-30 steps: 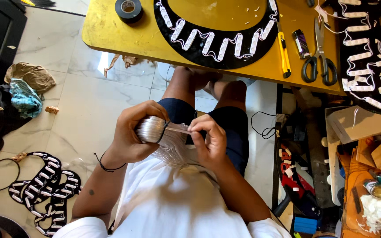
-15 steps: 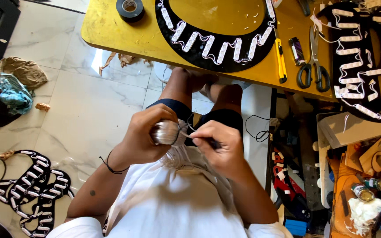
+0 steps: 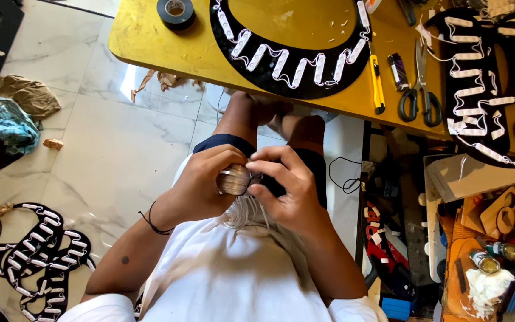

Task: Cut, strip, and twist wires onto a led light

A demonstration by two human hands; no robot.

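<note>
Over your lap, just below the yellow bench [image 3: 162, 45], both of your forearms angle inward so that the 2 hands meet in front of your white shirt. Your left hand [image 3: 201, 185] comes in from the left with a thin black band on its wrist, its fingers [image 3: 227, 156] curled tightly around a small silvery spool of thin wire [image 3: 235, 180], which sits in the palm with its round end facing up. Your right hand [image 3: 290, 194] comes in from the right, knuckles up, and its fingers [image 3: 272, 167] are drawn narrow, pinching at the edge of the spool where the wire comes off; thumb and forefinger touch the spool's rim. A loose bundle of pale wire strands [image 3: 242, 216] hangs just beneath the 2 hands, against the shirt.

On the bench, well apart from your hands, lie a black curved panel with white light modules [image 3: 287, 65], a roll of black tape [image 3: 176, 12], a yellow-handled utility knife [image 3: 377, 86] and black-handled scissors [image 3: 419, 89]. Another black panel with white modules [image 3: 31, 262] lies on the marble floor at your left.
</note>
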